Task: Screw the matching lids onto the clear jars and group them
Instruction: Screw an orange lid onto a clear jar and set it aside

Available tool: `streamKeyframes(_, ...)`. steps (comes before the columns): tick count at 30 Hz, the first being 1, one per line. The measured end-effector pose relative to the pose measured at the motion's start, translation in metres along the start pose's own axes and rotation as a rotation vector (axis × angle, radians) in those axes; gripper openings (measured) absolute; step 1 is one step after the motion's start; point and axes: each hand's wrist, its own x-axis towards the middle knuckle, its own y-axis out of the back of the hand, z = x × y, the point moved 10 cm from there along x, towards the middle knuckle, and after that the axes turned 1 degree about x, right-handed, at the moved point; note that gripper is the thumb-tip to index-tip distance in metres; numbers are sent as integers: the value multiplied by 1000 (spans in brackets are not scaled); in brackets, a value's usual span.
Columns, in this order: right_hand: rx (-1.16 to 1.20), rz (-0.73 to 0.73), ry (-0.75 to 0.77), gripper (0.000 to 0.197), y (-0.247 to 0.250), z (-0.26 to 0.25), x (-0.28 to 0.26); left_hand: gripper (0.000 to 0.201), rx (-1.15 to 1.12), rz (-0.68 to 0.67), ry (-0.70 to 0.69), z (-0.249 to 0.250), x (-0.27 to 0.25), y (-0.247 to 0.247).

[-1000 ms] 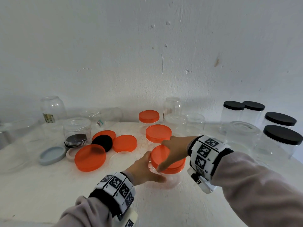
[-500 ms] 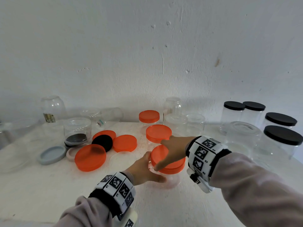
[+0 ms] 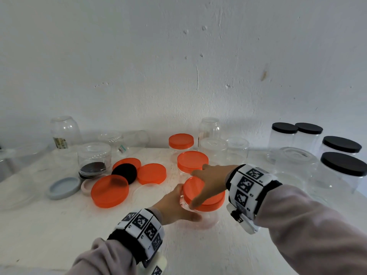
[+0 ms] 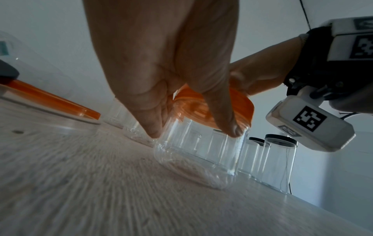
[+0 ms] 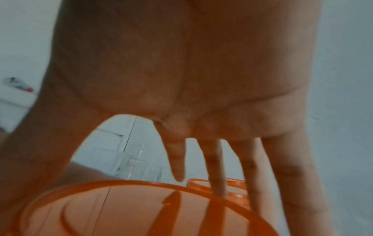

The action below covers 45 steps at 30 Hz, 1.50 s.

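A clear jar stands on the white table near its front, with an orange lid on its mouth. My left hand grips the jar's left side just under the lid. In the left wrist view the thumb and fingertips press the clear jar below the orange lid. My right hand reaches over from the right and grips the lid's rim. In the right wrist view its spread fingers curl over the orange lid.
Two orange-lidded jars stand just behind. Loose orange lids, a black lid and a grey lid lie to the left. Several black-lidded jars stand at the right. Bare clear jars line the wall.
My right hand has turned slightly on the orange lid, its wrist shifting a little left. The left hand and the jar have stayed in place.
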Motion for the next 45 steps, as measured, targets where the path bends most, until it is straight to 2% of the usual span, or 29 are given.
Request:
streamKeyframes(5, 41, -45, 68, 96, 1, -5, -2, 97, -16, 6, -2, -1, 0, 0)
streamKeyframes(10, -17, 20, -3, 103, 3, -1, -1, 97, 31, 7, -6, 0, 1, 1)
streamKeyframes(14, -37, -46, 7, 108, 1, -3, -3, 98, -3, 4, -11, 0, 1, 0)
streamKeyframes(18, -23, -72, 56, 102, 1, -6, -5, 98, -11, 2, -6, -2, 2, 0)
streamKeyframes(27, -2, 31, 31, 104, 0, 2, -1, 97, -17, 0, -5, -2, 2, -1)
streamKeyframes(45, 68, 291, 21, 86, -17, 0, -10, 103, 145, -47, 4, 4, 1, 2)
